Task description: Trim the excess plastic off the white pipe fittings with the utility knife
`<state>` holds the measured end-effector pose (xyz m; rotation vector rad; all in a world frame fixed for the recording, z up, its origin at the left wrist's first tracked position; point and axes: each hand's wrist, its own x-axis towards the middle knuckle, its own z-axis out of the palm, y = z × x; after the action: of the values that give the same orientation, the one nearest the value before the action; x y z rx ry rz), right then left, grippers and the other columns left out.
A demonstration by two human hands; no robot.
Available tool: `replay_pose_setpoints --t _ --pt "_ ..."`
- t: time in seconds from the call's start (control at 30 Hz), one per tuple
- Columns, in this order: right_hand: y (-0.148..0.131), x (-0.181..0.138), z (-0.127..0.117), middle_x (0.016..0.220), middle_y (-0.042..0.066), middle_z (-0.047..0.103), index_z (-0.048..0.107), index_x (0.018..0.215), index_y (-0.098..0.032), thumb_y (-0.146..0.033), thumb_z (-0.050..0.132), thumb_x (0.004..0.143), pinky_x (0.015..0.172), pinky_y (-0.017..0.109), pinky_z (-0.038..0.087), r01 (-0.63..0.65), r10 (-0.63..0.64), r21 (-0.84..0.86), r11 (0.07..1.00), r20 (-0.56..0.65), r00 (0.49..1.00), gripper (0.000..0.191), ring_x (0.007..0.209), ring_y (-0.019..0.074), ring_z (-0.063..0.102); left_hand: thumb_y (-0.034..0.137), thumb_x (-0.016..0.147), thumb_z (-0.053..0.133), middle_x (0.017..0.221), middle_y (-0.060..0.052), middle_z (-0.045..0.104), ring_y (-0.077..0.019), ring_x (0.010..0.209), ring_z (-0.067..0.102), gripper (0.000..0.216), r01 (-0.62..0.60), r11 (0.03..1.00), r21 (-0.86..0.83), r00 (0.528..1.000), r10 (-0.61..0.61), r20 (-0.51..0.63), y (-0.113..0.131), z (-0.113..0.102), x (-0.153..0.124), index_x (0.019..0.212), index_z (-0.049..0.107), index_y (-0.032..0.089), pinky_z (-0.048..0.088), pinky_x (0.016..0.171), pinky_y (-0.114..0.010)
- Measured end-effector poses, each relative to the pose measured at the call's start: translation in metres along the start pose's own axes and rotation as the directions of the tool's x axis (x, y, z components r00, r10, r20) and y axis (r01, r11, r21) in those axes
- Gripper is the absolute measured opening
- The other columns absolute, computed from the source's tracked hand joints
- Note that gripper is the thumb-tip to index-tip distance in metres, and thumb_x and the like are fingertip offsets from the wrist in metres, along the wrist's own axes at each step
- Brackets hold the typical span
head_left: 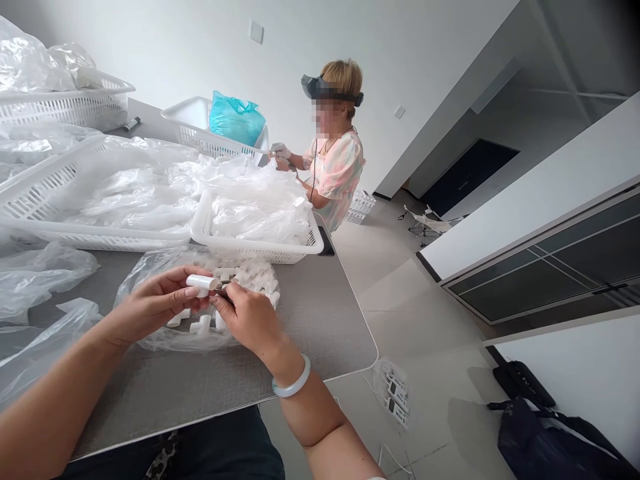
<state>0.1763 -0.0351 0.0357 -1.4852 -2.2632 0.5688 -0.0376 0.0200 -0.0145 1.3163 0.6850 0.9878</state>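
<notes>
The left hand (160, 297) pinches a white plastic tee fitting (201, 283) between thumb and fingers, holding it above a spread clear plastic bag (131, 288) on the grey worktop (320, 333). The right hand (254, 321) is curled, with thumb and forefinger drawn close together at the fitting's right-hand end. A small dark sliver shows at these fingertips; whether it is a tool, and whether the right hand grips it, cannot be told.

Loose fittings (201, 325) of similar white plastic lie in the bag directly below both hands. A white slotted basket (250, 249) filled with clear plastic film stands just beyond the bag. Across the worktop, a co-worker's gloved hand (281, 151) is apart from this work.

Step in hand, as judged: close handling of one fitting at its end, with the left hand steadying and the right hand doing the finer work. The next move calls for a firm left pinch that keeps the end exposed, and for light, controlled right fingertips. A slip would probably drop the fitting among the loose ones.
</notes>
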Motion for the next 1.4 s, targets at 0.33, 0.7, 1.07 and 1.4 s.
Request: replay_pose_setpoints --t 0.33,0.7,1.07,1.4 --pt "0.002 -0.001 -0.003 0.079 0.000 0.066 0.062 0.095 -0.021 -0.036 0.054 0.110 0.055 0.023 0.032 -0.009 0.015 0.110 0.994 -0.056 0.998 0.023 0.066 0.0126 0.060 0.041 0.081 0.085 0.080 -0.008 0.078 -0.0243 0.062 0.071 0.030 0.012 1.000 -0.020 1.000 -0.011 0.023 0.008 0.008 0.000 0.107 0.083 0.024 0.063 0.056 -0.034" --pt "-0.007 -0.001 -0.012 0.066 -0.006 0.054 0.051 0.082 -0.023 -0.026 0.062 0.105 0.059 0.022 0.039 -0.240 0.209 0.551 0.799 0.119 0.971 0.026 0.059 0.0102 0.052 0.044 0.067 0.094 0.086 -0.009 0.081 -0.0305 0.081 0.078 0.031 0.010 0.992 0.126 0.977 0.017 -0.212 0.000 0.014 0.000 0.091 0.085 0.028 0.069 0.070 -0.035" --pt "-0.004 0.006 -0.006 0.057 -0.008 0.054 0.052 0.077 -0.020 -0.033 0.061 0.108 0.048 0.020 0.045 -0.431 -0.010 0.873 0.229 0.445 0.895 0.034 0.047 0.0077 0.052 0.051 0.069 0.095 0.094 -0.013 0.082 -0.0247 0.081 0.075 0.037 -0.093 0.980 0.174 0.974 0.126 -0.189 0.006 0.018 0.003 0.094 0.086 0.025 0.065 0.067 -0.030" --pt "-0.010 0.009 -0.006 0.056 -0.007 0.049 0.051 0.076 -0.020 -0.036 0.053 0.111 0.050 0.020 0.042 -0.541 -0.059 0.840 -0.041 0.539 0.840 0.038 0.046 0.0081 0.047 0.058 0.068 0.094 0.099 -0.009 0.083 -0.0262 0.092 0.077 0.045 -0.104 0.967 0.234 0.930 0.178 -0.322 0.000 0.027 0.002 0.098 0.084 0.024 0.067 0.081 -0.033"
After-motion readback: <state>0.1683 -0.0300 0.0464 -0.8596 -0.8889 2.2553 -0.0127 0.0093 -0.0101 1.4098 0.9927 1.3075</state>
